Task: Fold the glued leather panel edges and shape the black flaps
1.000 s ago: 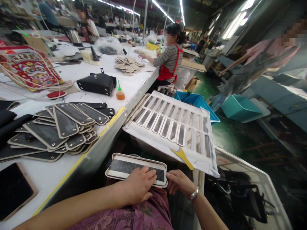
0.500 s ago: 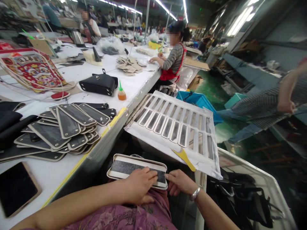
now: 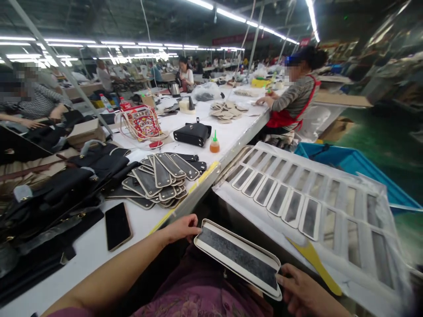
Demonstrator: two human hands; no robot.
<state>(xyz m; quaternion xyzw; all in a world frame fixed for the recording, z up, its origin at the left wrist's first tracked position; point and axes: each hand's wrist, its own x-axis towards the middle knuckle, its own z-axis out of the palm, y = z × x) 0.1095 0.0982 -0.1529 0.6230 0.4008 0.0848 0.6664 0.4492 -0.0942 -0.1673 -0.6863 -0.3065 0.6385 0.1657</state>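
Observation:
Over my lap lies a long bag bottom panel (image 3: 238,257) with rounded ends, a cream rim and a dark strip along its middle. My left hand (image 3: 185,227) pinches its far left end between thumb and fingers. At the opposite end my right hand (image 3: 297,286) grips the near right corner, fingers curled and partly under the edge. What hangs beneath the panel is mostly hidden; a small metal fitting shows below it. Right of the panel, a white board (image 3: 228,193) carries several cream-edged dark strips (image 3: 309,219) in a row.
A yellow spreader (image 3: 315,266) lies on the board's near edge. On the white table are a pile of dark panels (image 3: 158,178), a phone (image 3: 118,226), a black bag (image 3: 192,133) and a glue bottle (image 3: 214,143). A blue crate (image 3: 363,165) stands beyond; a co-worker (image 3: 294,97) sits there.
My left hand has moved off the panel's face to its left end. The panel is turned, its right end now nearer me. My view has swung left; a walking person is out of sight.

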